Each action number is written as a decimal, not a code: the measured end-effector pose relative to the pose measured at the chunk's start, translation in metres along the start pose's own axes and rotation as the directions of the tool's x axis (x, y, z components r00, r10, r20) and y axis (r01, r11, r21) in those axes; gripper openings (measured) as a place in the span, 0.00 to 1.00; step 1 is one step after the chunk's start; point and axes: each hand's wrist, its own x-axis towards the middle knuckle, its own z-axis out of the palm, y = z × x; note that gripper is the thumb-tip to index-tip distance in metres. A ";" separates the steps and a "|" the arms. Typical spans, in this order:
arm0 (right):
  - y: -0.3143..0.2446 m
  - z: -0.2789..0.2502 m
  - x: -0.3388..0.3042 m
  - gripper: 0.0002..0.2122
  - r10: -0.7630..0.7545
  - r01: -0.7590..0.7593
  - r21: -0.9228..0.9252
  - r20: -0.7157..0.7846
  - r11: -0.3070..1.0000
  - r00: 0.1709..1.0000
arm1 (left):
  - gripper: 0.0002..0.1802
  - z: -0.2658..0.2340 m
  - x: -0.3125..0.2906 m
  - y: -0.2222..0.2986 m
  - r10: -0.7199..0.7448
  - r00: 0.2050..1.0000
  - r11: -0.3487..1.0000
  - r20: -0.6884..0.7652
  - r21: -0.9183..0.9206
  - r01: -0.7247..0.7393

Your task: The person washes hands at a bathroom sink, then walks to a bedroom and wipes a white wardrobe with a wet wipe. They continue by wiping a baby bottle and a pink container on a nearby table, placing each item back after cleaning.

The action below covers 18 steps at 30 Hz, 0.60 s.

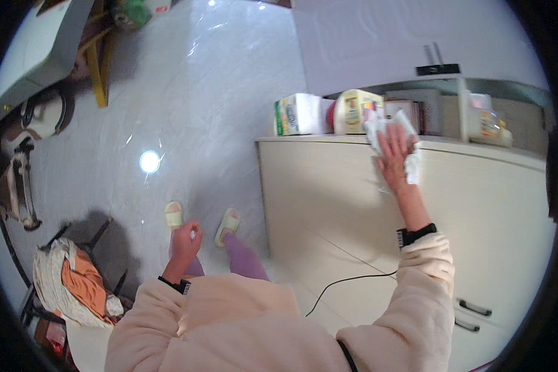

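Observation:
My right hand (393, 152) is pressed over a crumpled white cloth (411, 168), its fingers reaching forward across it. The cloth bunches out on both sides of the hand, at the top front edge of a cream cabinet (328, 198). Whether it is fabric or paper is hard to tell. Behind the cloth stand a pale yellow package (352, 110) and a white and green pack (296, 115). My left hand (186, 243) hangs closed in front of my body, above the floor. Something small and whitish shows at its fingers, too small to name.
At the cabinet's right are a clear plastic container (491, 127) and a divider (462, 111). A dark cable (347, 280) runs across the cabinet front, near black handles (475, 308). A chair draped with orange and patterned cloth (80, 276) stands at left, on the grey floor (229, 87).

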 end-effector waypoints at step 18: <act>0.143 -0.141 -0.024 0.21 0.234 -0.263 0.022 -0.530 0.965 0.815 | 0.09 -0.168 0.080 0.085 0.192 0.978 0.980 -0.077 -0.032 -0.195</act>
